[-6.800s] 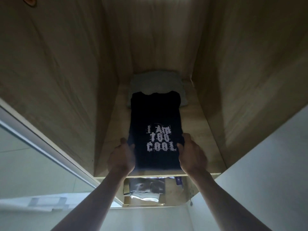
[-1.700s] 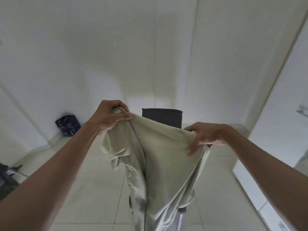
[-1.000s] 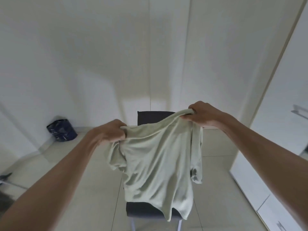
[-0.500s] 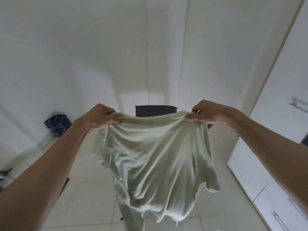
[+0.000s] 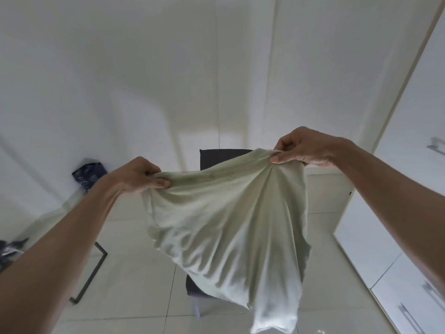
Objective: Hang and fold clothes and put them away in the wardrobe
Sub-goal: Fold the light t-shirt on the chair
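left hand [image 5: 137,175]: grip pinches the pale green shirt [image 5: 231,227] edge
right hand [image 5: 303,147]: grip pinches its other edge
shirt: hangs before the dark chair [image 5: 218,157]

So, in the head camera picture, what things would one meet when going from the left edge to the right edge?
Dark bag by the wall → left hand → pale green shirt → right hand → white cabinet handle at the far right. The dark chair behind the shirt overlaps it, so I leave it out.
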Demonstrator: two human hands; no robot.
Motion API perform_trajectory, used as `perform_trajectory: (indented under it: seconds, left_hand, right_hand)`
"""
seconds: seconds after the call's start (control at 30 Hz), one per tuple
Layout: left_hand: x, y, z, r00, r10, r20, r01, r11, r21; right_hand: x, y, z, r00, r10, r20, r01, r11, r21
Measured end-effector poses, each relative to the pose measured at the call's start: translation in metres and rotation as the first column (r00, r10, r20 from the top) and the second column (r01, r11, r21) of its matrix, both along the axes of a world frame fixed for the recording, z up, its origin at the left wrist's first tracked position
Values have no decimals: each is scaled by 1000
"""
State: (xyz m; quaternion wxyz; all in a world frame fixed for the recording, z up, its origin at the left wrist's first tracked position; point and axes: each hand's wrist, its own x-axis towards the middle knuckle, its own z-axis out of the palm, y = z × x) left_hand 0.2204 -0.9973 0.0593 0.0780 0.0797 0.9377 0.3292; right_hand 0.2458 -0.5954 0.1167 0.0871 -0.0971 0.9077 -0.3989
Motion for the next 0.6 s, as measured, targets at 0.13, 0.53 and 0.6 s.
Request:
perform_trajectory:
  seconds: [0.13, 0.53, 0.6]
  left_hand:
    - [4, 4, -1, 999, -18, -48, 19, 1000, 16]
    - [9, 28, 6, 998, 55, 23, -57, 993, 101]
    - [8, 30, 5, 991, 107, -75, -93, 981, 168]
  right_hand:
    - [0, -7, -2, 999, -14, -52, 18, 997, 71]
    - [3, -10, 0, 938, -138, -318, 182, 977, 114]
    - [6, -9, 2, 960, -124, -251, 124, 992, -16]
